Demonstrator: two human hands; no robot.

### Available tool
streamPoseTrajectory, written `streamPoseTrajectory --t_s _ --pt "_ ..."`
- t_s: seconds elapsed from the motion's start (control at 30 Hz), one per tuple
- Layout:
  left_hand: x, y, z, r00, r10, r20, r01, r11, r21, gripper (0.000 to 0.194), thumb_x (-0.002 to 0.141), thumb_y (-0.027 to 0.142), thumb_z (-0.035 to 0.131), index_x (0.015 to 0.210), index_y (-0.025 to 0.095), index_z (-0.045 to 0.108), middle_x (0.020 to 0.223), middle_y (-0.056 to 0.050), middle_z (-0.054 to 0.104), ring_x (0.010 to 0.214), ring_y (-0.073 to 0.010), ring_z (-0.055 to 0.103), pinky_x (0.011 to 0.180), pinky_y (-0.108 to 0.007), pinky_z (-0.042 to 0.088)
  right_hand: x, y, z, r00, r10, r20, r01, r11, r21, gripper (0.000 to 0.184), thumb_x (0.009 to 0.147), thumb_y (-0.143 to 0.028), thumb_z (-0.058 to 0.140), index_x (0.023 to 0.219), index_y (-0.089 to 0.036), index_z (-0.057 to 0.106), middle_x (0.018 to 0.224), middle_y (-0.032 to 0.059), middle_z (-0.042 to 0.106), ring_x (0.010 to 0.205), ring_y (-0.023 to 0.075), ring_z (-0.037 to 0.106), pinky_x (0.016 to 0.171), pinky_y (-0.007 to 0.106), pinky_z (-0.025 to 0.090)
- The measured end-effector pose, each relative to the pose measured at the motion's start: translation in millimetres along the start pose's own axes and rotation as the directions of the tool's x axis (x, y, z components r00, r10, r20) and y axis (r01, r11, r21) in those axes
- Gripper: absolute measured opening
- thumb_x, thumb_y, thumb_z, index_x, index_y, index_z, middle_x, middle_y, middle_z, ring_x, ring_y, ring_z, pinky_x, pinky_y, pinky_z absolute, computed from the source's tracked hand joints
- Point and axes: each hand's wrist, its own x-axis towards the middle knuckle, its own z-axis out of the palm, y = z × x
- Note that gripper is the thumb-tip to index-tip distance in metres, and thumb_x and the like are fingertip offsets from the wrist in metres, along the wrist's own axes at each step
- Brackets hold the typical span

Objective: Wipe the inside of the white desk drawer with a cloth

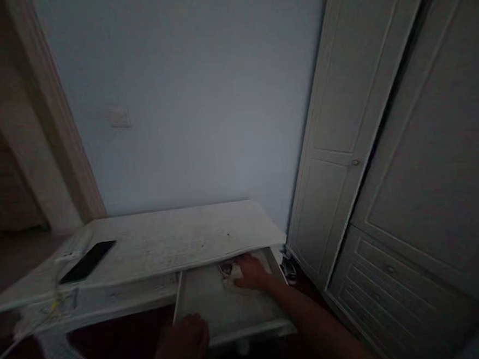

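Pale, crumpled cloth-like bundle [231,285], likely light, soft, best gripped centrally, is lying under outspread right hand [251,273]; left hand [188,336]'s grip indeterminable.

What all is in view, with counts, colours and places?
desk: one, white, against wall
drawer: one, pale, open under desk
phone: one, black, desk's left
crumpled item: one, pale, in drawer
wall: one, blue, behind
switch plate: one, pale, wall
cupboard fronts: several, pale, right
door frame: one, brownish, left
cables: count unclear, white, lower left
floor: one, red, below
shoe-like clutter: one patch, dark, right of drawer
left hand: one, bare, drawer's left
right hand: one, bare, on item
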Motion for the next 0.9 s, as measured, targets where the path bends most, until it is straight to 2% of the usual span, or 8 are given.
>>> streamPoseTrajectory --t_s 0.13,0.23,0.3,0.4,0.5,0.67,0.77,0.9 --pt "0 -2 -3.0 0.999 0.025 -0.023 -0.025 1.0 -0.004 0.039 0.105 0.019 0.042 0.108 0.027 0.08 0.119 -0.007 0.082 0.113 -0.0245 0.077 0.099 -0.04 0.062 28 -52 17 0.999 -0.014 -0.033 0.015 1.0 0.022 0.074 0.081 -0.055 0.076 0.145 -0.023 0.059 0.152 0.0175 0.058 0.14 0.0415 0.053 0.114 0.058 0.041" --pt "2 -2 -1.4 0.999 0.019 -0.026 -0.02 0.999 -0.049 0.037 0.104 0.02 0.044 0.106 0.027 0.08 0.118 -0.006 0.082 0.111 -0.0234 0.077 0.097 -0.035 0.061 39 -91 35 0.997 -0.077 -0.016 0.077 0.997 0.031 0.087 0.077 -0.062 0.08 0.149 -0.02 0.055 0.157 0.02 0.052 0.143 0.0436 0.049 0.117 0.061 0.039" --pt "3 -1 -0.5 1.0 -0.001 -0.011 0.0 0.997 -0.078 0.038 0.105 0.022 0.042 0.106 0.026 0.08 0.117 -0.007 0.082 0.11 -0.0238 0.077 0.096 -0.035 0.061 38 -113 50 0.981 -0.192 0.025 0.192 0.981 0.015 0.088 0.075 -0.063 0.082 0.146 -0.018 0.057 0.158 0.0229 0.05 0.141 0.045 0.049 0.114 0.064 0.041" --pt "3 1 0.1 1.0 -0.013 -0.007 0.012 0.993 -0.113 0.042 0.108 0.025 0.037 0.107 0.026 0.079 0.116 -0.007 0.081 0.109 -0.023 0.077 0.097 -0.037 0.06 26 -128 67 0.906 -0.417 0.065 0.42 0.907 -0.029 0.067 0.085 -0.048 0.079 0.141 -0.016 0.06 0.158 0.0247 0.05 0.138 0.0424 0.054 0.11 0.062 0.046" --pt "3 1 0.7 1.0 -0.025 -0.008 0.023 0.99 -0.141 0.041 0.107 0.025 0.037 0.109 0.026 0.078 0.113 -0.007 0.081 0.107 -0.022 0.076 0.098 -0.037 0.058 9 -118 65 0.825 -0.555 0.112 0.559 0.829 -0.013 0.06 0.088 -0.04 0.077 0.142 -0.022 0.059 0.157 0.0202 0.052 0.135 0.0389 0.057 0.109 0.057 0.047" --pt "1 0 -0.8 0.999 -0.049 -0.009 0.046 0.975 -0.219 0.042 0.108 0.03 0.036 0.105 0.027 0.078 0.112 -0.007 0.081 0.105 -0.0231 0.075 0.097 -0.037 0.055 -9 -75 26 0.713 -0.64 0.287 0.648 0.758 0.079 0.067 0.085 -0.043 0.082 0.147 -0.034 0.059 0.156 0.0107 0.056 0.134 0.0343 0.06 0.109 0.048 0.047" --pt "1 1 -2.6 0.998 -0.055 -0.008 0.052 0.973 -0.223 0.042 0.107 0.031 0.037 0.104 0.025 0.078 0.112 -0.008 0.08 0.105 -0.0228 0.074 0.097 -0.036 0.055 -20 -49 3 0.756 -0.572 0.319 0.581 0.81 0.074 0.073 0.08 -0.048 0.086 0.146 -0.031 0.062 0.154 0.0127 0.057 0.135 0.0358 0.06 0.111 0.047 0.045" --pt "0 2 -0.8 0.998 -0.064 -0.026 0.059 0.985 -0.164 0.041 0.106 0.026 0.037 0.101 0.024 0.078 0.111 -0.009 0.08 0.105 -0.0235 0.074 0.097 -0.038 0.056 -34 -9 -18 0.901 -0.345 0.264 0.346 0.937 0.042 0.082 0.07 -0.049 0.092 0.145 -0.028 0.065 0.156 0.0147 0.056 0.141 0.038 0.055 0.116 0.047 0.042"
